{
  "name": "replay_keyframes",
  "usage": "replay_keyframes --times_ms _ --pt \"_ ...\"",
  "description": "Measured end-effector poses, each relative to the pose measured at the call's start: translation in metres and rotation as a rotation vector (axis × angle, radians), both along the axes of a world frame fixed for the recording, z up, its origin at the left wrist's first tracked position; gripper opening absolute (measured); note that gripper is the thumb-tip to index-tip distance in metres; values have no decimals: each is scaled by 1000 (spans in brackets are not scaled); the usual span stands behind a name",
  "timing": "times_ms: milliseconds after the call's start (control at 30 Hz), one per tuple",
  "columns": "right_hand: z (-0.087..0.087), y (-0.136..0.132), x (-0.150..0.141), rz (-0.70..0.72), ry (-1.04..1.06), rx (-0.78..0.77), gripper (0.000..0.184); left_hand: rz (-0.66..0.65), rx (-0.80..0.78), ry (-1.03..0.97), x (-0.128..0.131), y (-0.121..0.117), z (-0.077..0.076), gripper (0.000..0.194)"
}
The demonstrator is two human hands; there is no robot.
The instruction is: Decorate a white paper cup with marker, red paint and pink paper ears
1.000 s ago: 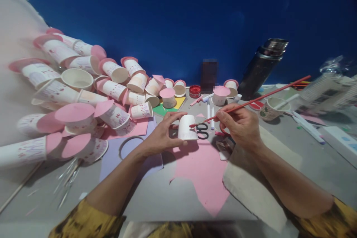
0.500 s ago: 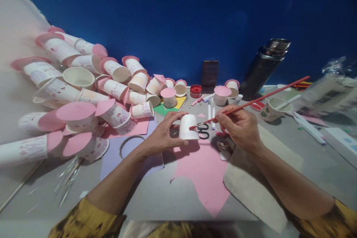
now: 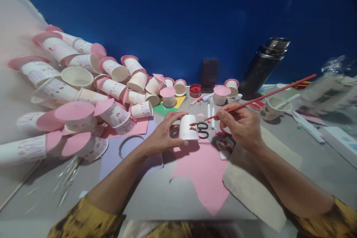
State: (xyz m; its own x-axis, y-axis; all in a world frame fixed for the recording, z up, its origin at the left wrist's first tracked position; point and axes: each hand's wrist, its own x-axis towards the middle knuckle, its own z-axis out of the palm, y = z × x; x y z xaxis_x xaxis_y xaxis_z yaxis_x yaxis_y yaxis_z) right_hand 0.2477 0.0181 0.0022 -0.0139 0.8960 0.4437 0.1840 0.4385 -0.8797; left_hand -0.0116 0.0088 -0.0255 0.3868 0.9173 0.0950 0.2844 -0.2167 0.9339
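Observation:
My left hand [image 3: 164,134] grips a white paper cup [image 3: 186,128] by its sides, fingers above and thumb below. The cup is upside down, with its wide rim low. Small red marks show on the side facing my right hand. A long red-handled paintbrush [image 3: 259,98] is pinched in my right hand [image 3: 241,124]. Its red tip meets the cup's side. Behind the cup lie the black handles of a pair of scissors [image 3: 203,130], partly hidden. Beneath is a cut sheet of pink paper [image 3: 206,178].
Decorated paper cups [image 3: 76,113] with pink paper tops crowd the left. A red paint pot [image 3: 195,90] and a phone [image 3: 209,76] stand at the back. To the right are a dark flask [image 3: 259,70], a patterned cup [image 3: 273,109], stacked cups [image 3: 323,93] and a beige cloth [image 3: 253,182].
The brush tip has moved slightly up on the cup, and a fresh red mark shows there. My left hand and the cup have stayed almost still.

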Motion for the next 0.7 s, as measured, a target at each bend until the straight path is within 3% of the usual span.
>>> replay_keyframes --times_ms 700 --pt "-2 0 0 22 7 -11 30 -7 -22 5 1 -1 2 83"
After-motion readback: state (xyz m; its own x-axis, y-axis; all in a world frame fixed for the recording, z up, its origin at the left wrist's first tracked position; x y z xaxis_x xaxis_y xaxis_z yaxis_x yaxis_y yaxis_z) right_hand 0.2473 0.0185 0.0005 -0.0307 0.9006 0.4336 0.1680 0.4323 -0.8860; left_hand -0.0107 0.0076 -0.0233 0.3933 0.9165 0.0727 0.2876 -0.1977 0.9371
